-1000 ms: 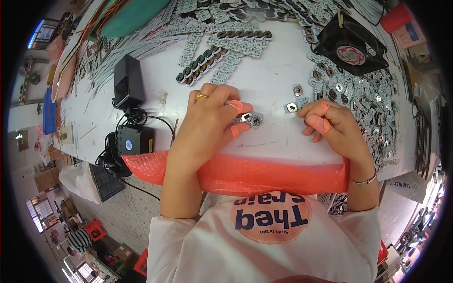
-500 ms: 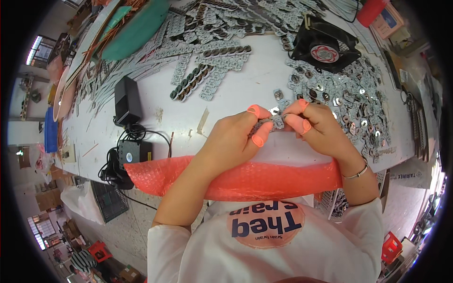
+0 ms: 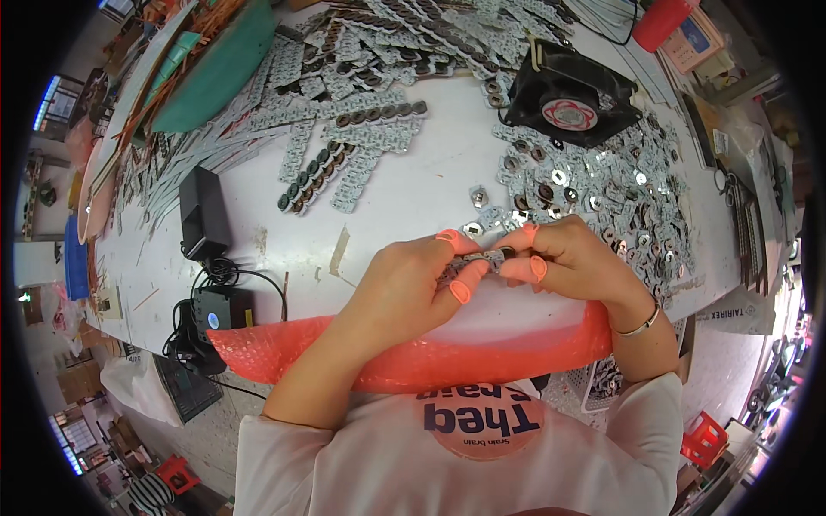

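Note:
My left hand (image 3: 404, 279) is closed in a pinch round a short strip of small grey metal plates (image 3: 494, 255), most of it hidden by the fingers. My right hand (image 3: 575, 256) pinches the strip's right end, where a small dark piece shows between thumb and forefinger. Orange finger covers sit on the thumb and forefinger of both hands. Just beyond the fingertips a few loose metal plates (image 3: 478, 197) lie on the white table (image 3: 413, 193). Both forearms cross red bubble wrap (image 3: 413, 357) along the table's near edge.
A heap of loose metal plates (image 3: 637, 202) spreads at the right, beside a black fan (image 3: 572, 90). Joined strips (image 3: 366, 168) lie further back, with a green basin (image 3: 215, 73) at the far left. A black box (image 3: 203, 211) and cabled adapter (image 3: 224, 305) stand at left.
The view has shifted, so the table's things appear further left and mostly lower. My hands are closer together, and my right fingers now meet the end of the strip held by my left.

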A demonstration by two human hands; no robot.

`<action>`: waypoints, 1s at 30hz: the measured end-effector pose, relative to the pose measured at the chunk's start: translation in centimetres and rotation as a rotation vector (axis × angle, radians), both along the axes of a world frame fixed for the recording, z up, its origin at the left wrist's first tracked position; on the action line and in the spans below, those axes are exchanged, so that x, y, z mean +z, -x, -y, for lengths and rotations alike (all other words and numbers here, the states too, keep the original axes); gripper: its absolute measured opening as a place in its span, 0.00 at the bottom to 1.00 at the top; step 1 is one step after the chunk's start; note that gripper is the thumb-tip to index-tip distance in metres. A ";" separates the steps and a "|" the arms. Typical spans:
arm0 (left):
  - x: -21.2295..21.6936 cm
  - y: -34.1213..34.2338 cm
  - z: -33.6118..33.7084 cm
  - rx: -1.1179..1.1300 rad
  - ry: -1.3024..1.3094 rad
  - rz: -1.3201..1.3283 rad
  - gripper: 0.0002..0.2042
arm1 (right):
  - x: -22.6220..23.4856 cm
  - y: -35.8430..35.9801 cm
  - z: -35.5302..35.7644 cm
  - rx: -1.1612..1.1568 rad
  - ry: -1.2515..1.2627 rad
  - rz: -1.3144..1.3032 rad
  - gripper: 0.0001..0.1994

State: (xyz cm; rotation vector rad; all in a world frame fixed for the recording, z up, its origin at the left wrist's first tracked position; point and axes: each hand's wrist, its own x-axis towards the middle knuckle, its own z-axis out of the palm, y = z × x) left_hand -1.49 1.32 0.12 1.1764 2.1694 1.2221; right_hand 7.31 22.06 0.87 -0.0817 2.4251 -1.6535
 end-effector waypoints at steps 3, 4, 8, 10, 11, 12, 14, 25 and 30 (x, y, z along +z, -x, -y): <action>0.8 0.4 0.0 -0.092 0.041 0.140 0.06 | -0.8 -0.2 0.3 0.030 -0.110 -0.194 0.07; 0.6 0.4 0.0 -0.089 0.038 0.154 0.06 | -0.4 -0.3 0.5 0.035 -0.111 -0.180 0.07; 0.8 1.0 -0.1 -0.192 -0.201 0.569 0.06 | 0.2 -0.6 0.4 -0.019 0.383 0.098 0.09; 0.6 0.5 -0.8 -0.151 -0.331 0.568 0.05 | 0.6 -0.8 0.1 -0.054 0.639 0.232 0.10; 0.5 0.4 -1.1 -0.148 -0.334 0.565 0.05 | 0.2 -0.9 0.1 -0.092 0.695 0.263 0.11; 0.5 0.3 -1.4 -0.099 -0.328 0.306 0.05 | 0.3 -0.9 0.3 -0.088 0.693 0.261 0.11; 0.6 0.3 -2.0 -0.048 -0.317 0.044 0.04 | 0.4 -0.8 0.9 -0.307 0.438 0.062 0.12; 0.7 1.8 -5.1 0.026 -0.217 -0.455 0.08 | -0.8 -0.1 -0.4 -0.385 -0.153 -0.412 0.09; -0.1 2.1 -6.1 0.019 -0.234 -0.436 0.08 | 0.2 -0.1 -0.8 -0.562 0.147 -0.092 0.06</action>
